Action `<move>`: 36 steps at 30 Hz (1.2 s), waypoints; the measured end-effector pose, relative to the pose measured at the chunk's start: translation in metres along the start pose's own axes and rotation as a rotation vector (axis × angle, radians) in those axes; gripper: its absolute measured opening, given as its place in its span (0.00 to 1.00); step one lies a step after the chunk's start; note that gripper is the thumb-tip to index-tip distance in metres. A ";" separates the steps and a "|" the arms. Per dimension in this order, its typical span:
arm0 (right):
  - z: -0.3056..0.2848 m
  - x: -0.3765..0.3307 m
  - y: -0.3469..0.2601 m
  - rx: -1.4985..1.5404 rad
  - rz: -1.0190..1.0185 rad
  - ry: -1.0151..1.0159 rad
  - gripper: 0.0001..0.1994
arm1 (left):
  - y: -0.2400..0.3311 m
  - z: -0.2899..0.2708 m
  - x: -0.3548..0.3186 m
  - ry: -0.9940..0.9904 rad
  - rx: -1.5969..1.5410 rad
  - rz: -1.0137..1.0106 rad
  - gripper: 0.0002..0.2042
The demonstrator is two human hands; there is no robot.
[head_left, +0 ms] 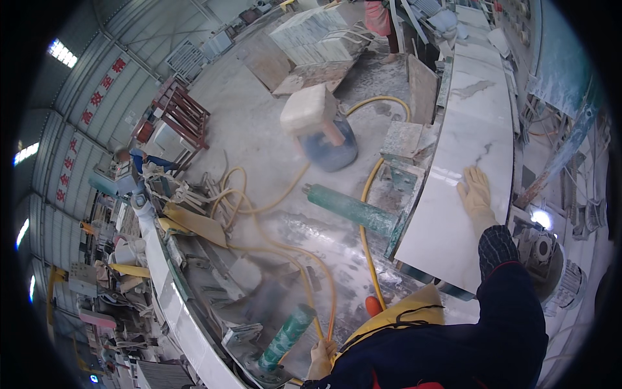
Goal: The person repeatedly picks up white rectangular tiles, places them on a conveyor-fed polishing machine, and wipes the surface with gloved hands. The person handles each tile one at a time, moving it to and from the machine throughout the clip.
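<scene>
Right hand (475, 194), gloved, flat and open on the white slab (466, 149): fingers spread, palm down, gripping nothing. Left hand (321, 358), bare, low at the frame's bottom edge, closed round the yellow hose (369, 246) just beside the near green roller (287, 336); grip narrow, hose running up through it.

Slab directly under the right palm, on the desk frame (405, 178), long axis running away from the body toward the top of the view, veined and glossy, near corner close to the right sleeve. Right hand much the nearer to the slab; left well apart from it, across the wet floor (259, 129).

Second green roller (353, 211) jutting leftward from the slab's near edge. Hose looping from the left hand up past that roller and round toward a blue drum (330, 149) with a pale block on top. Beyond, stacked tiles (317, 35), a red rack (181, 113), more slabs along the left.
</scene>
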State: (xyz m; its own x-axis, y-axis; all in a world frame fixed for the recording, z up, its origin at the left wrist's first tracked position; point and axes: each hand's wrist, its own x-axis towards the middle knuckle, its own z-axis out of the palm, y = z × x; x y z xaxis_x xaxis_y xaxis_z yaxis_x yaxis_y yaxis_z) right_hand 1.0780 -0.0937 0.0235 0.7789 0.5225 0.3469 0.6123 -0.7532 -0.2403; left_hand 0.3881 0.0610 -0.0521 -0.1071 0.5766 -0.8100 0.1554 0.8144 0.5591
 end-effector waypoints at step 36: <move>0.053 0.033 0.059 -0.052 -0.067 0.002 0.25 | -0.102 0.043 -0.024 -0.027 0.067 0.071 0.18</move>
State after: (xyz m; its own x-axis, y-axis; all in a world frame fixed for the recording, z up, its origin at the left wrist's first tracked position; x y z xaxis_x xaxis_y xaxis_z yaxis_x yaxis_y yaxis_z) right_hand 1.1471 -0.0999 -0.0276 0.7363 0.5712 0.3627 0.6547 -0.7368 -0.1689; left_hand 0.4172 -0.0387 -0.0977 -0.0675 0.6296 -0.7740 0.2276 0.7650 0.6025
